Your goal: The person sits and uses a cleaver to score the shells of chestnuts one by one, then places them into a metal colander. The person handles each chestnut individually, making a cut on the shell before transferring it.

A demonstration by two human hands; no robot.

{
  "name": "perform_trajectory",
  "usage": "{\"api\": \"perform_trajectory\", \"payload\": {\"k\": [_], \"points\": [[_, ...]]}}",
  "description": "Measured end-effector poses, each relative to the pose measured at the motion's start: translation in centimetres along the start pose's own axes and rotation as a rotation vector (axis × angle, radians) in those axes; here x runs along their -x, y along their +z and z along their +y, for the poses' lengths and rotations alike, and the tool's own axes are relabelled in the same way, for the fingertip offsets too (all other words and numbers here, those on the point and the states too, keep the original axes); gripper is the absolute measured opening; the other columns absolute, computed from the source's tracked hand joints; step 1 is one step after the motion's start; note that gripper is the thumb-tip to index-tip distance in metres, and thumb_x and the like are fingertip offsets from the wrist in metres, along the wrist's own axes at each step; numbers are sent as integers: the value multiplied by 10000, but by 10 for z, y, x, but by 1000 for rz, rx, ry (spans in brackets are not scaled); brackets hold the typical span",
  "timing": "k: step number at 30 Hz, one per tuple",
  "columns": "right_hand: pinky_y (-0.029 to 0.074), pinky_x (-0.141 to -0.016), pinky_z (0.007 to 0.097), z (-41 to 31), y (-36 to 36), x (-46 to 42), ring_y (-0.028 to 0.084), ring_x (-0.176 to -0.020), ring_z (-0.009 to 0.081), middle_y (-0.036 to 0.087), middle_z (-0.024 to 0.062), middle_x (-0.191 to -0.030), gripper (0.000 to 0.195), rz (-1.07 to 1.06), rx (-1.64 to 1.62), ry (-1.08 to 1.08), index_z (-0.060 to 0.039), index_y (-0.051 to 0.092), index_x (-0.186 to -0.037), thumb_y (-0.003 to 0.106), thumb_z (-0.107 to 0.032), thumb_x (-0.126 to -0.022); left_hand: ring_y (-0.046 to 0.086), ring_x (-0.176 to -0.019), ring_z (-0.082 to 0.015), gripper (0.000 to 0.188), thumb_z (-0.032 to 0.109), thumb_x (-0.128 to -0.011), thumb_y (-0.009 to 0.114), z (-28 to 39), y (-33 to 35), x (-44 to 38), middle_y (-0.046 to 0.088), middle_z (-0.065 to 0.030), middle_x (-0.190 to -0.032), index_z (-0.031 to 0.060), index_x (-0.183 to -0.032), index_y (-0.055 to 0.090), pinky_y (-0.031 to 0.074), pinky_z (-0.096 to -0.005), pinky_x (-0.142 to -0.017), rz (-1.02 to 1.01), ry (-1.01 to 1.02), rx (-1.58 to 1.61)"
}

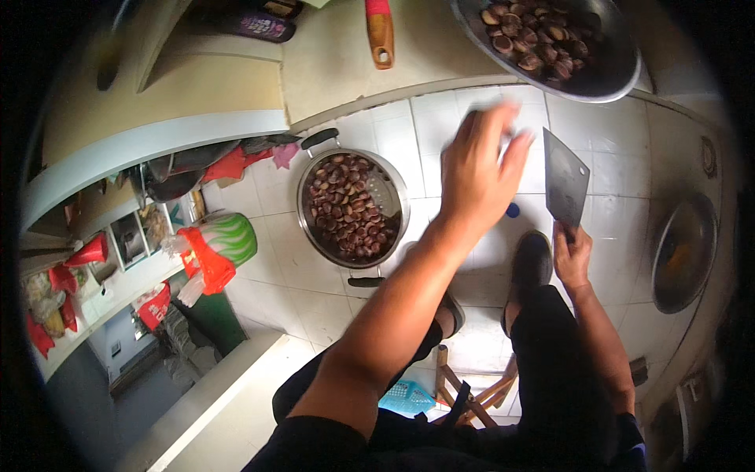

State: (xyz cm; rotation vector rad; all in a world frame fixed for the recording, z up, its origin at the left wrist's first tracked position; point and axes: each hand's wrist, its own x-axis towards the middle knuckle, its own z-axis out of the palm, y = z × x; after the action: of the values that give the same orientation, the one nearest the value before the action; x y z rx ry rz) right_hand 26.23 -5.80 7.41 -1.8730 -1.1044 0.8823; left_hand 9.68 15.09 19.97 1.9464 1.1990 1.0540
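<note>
My right hand (572, 253) grips the handle of a cleaver (566, 177), its broad metal blade pointing away from me over the tiled floor. My left hand (481, 162), somewhat blurred, is stretched forward with thumb and fingers apart, and I see nothing held in it. Beyond it, a metal bowl (625, 79) at the top right holds brown, chestnut-like pieces (545, 44). To the left, a steel steamer pot (404, 218) with two black handles stands on the floor, with many similar pieces (348, 206) on its perforated insert.
A wooden-handled tool (380, 35) lies on the surface ahead. At right is another metal bowl (660, 253). A green container (236, 239) with a red bag (209, 259) is at left. My shoes (531, 259), a blue basket (407, 396) and a wooden folding frame (472, 395) are below.
</note>
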Motion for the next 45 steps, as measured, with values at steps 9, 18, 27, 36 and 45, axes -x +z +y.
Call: {"api": "perform_trajectory", "payload": {"k": [9,18,27,36,45], "points": [[507,-659,352,-7,-3,-4,585,-652,206,664,154,-765,130,-98,18,35,43,606,-969,625,-79,-1007,658,-829,-181,131,13,-924,720,-152,-137,209,714,-85,-931,-14,-1050,696,542,-322,-782,230,-735,-479],[503,-650,366,-10,6,-1,585,-652,205,655,155,-760,127,-104,56,-49,43,614,-979,633,-80,-999,709,-987,-326,333,83,-885,728,-225,-127,142,739,-166,-1096,29,-1210,678,547,-412,-895,31,-761,-293],[455,-589,355,-21,7,-6,490,-602,180,584,135,-709,138,-177,50,74,37,607,-972,635,-94,-1005,685,-1007,-445,266,91,-852,686,-239,-83,137,729,-235,-1038,11,-1105,672,535,-459,-907,-5,-785,-302],[528,-684,410,-24,7,-15,655,-703,383,662,218,-820,127,-207,110,31,25,632,-1048,644,-85,-984,575,-781,-111,148,34,-951,652,-175,-95,139,629,-36,-934,3,-1077,581,491,-264,-682,457,-685,86],[517,-646,399,-14,1,-16,628,-662,375,643,226,-797,125,-130,73,-20,19,636,-1045,648,-86,-978,700,-789,-250,328,120,-849,798,-112,35,155,702,-97,-965,90,-1131,632,561,-403,-703,-315,-426,-281]]}}
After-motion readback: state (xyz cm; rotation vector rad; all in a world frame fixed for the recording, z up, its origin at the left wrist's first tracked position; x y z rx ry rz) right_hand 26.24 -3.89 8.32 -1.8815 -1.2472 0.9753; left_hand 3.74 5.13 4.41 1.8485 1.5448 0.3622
